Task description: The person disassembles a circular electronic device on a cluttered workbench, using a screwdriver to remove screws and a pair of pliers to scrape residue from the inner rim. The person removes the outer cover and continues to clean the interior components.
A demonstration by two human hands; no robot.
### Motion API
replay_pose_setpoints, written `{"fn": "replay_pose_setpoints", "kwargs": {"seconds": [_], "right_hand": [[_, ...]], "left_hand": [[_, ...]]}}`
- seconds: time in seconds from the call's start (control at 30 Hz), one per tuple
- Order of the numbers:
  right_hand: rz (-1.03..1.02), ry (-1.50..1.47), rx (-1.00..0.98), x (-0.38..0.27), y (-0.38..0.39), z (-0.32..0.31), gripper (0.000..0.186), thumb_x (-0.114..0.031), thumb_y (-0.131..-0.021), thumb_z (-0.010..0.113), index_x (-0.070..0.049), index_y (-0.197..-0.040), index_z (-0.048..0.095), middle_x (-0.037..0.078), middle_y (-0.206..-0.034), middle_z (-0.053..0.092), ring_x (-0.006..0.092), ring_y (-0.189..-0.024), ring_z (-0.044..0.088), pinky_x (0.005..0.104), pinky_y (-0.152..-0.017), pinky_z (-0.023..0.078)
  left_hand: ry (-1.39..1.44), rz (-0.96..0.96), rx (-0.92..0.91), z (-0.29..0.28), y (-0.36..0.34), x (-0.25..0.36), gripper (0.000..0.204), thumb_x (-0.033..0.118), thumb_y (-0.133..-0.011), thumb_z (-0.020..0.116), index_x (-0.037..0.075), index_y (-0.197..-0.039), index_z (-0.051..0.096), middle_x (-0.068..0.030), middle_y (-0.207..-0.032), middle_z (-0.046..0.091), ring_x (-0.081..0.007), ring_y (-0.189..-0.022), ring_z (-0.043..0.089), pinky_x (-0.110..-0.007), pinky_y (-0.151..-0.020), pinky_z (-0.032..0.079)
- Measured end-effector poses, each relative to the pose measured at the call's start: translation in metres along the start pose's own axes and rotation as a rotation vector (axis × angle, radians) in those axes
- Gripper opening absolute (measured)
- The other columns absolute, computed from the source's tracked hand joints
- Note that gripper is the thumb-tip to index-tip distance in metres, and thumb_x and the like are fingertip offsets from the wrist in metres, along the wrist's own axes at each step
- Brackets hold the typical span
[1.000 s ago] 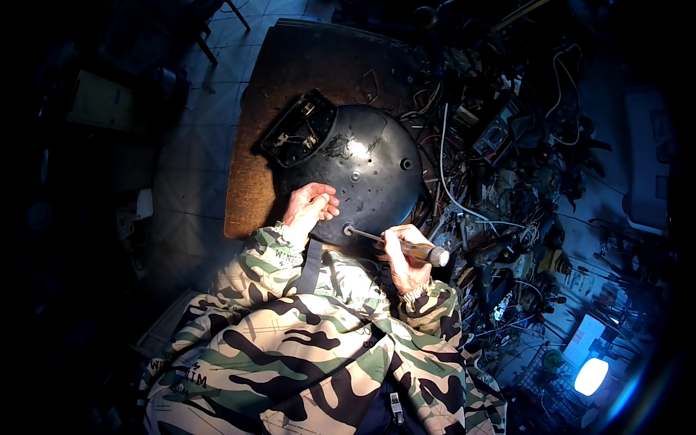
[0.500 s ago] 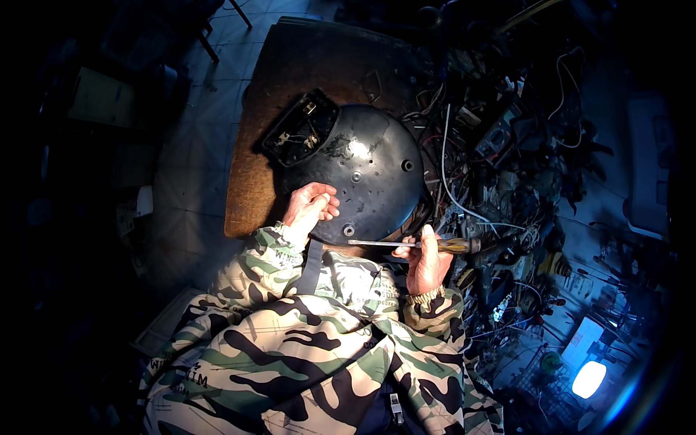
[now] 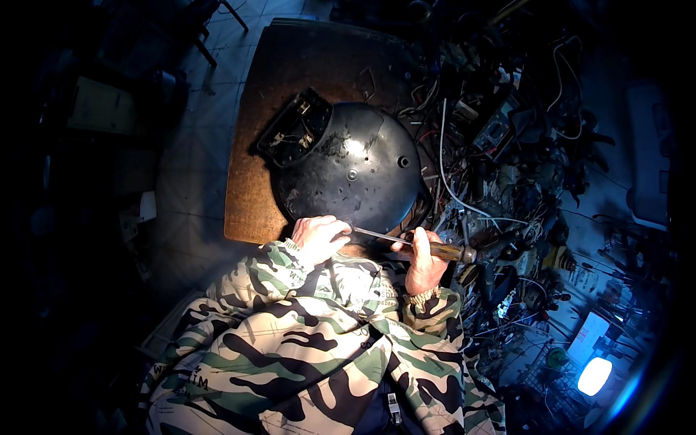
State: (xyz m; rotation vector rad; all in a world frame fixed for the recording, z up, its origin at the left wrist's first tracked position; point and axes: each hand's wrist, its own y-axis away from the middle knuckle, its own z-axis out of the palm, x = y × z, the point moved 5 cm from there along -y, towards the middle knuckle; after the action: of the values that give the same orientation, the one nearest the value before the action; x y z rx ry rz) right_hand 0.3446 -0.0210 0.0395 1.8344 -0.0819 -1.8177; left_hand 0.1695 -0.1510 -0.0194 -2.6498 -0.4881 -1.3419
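Note:
A round black domed housing (image 3: 370, 185), with small holes and round fittings, lies on a brown wooden board (image 3: 246, 203). An open black compartment (image 3: 293, 130) with small wires and metal parts sits at its upper left. My right hand (image 3: 424, 264) is closed on a screwdriver (image 3: 453, 252) with a yellowish dark handle; its thin shaft points left to the dome's lower edge. My left hand (image 3: 319, 239) has curled fingers at that edge, right beside the screwdriver's tip; whatever they may pinch is hidden.
Tangled cables and metal parts (image 3: 493, 188) crowd the right side, with a glowing lamp (image 3: 594, 375) at lower right. Tiled floor (image 3: 203, 167) and dark furniture (image 3: 101, 101) lie to the left. My camouflage-clad lap fills the bottom.
My left hand has moved down and right from the dome's face to its lower edge. The screwdriver first pulled back right from the lower fitting; its tip now lies beside my left fingers.

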Motion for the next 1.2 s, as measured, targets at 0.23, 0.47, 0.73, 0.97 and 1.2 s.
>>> {"fn": "replay_pose_setpoints", "kwargs": {"seconds": [0.23, 0.47, 0.73, 0.97, 1.2], "right_hand": [[-0.071, 0.062, -0.098, -0.007, 0.006, 0.005, 0.020, -0.015, -0.099, 0.058, 0.004, -0.093, 0.059, 0.011, -0.081, 0.065, 0.0180, -0.074, 0.066, 0.0313, -0.075, 0.053], [-0.511, 0.410, -0.347, -0.026, 0.017, 0.032, 0.008, 0.002, -0.079, 0.069, 0.005, -0.084, 0.064, 0.015, -0.083, 0.065, 0.0228, -0.076, 0.066, 0.0318, -0.071, 0.053], [-0.732, 0.582, -0.489, -0.034, 0.030, 0.050, 0.015, 0.003, -0.070, 0.070, 0.004, -0.082, 0.062, 0.016, -0.083, 0.064, 0.0269, -0.075, 0.067, 0.0316, -0.068, 0.054], [-0.707, 0.639, -0.636, -0.033, 0.037, 0.073, 0.020, 0.005, -0.070, 0.070, 0.001, -0.086, 0.058, 0.017, -0.083, 0.059, 0.0337, -0.072, 0.064, 0.0360, -0.065, 0.053], [-0.665, 0.715, -0.602, -0.029, 0.027, 0.081, 0.022, 0.000, -0.070, 0.072, 0.000, -0.089, 0.061, 0.018, -0.084, 0.060, 0.0344, -0.072, 0.065, 0.0363, -0.064, 0.054]], "left_hand": [[-0.054, 0.074, -0.048, 0.003, 0.001, 0.006, 0.008, 0.017, -0.083, 0.071, 0.010, -0.087, 0.069, -0.0064, -0.077, 0.066, -0.0273, -0.068, 0.067, -0.038, -0.060, 0.053], [0.181, -0.508, 0.123, -0.026, 0.045, -0.048, 0.021, 0.023, -0.090, 0.068, 0.004, -0.087, 0.060, -0.0076, -0.065, 0.061, -0.0211, -0.060, 0.058, -0.035, -0.057, 0.046], [0.200, -0.642, 0.351, -0.051, 0.073, -0.093, 0.010, 0.007, -0.079, 0.076, 0.005, -0.080, 0.067, -0.0009, -0.054, 0.050, -0.0116, -0.049, 0.045, -0.031, -0.049, 0.039], [0.209, -0.628, 0.357, -0.043, 0.070, -0.092, 0.023, 0.021, -0.084, 0.076, 0.003, -0.074, 0.066, -0.0089, -0.059, 0.060, -0.0189, -0.050, 0.051, -0.037, -0.052, 0.041], [0.244, -0.595, 0.328, -0.044, 0.058, -0.078, 0.033, 0.027, -0.092, 0.068, 0.000, -0.074, 0.065, -0.0143, -0.063, 0.062, -0.0239, -0.056, 0.059, -0.037, -0.057, 0.045]]}}
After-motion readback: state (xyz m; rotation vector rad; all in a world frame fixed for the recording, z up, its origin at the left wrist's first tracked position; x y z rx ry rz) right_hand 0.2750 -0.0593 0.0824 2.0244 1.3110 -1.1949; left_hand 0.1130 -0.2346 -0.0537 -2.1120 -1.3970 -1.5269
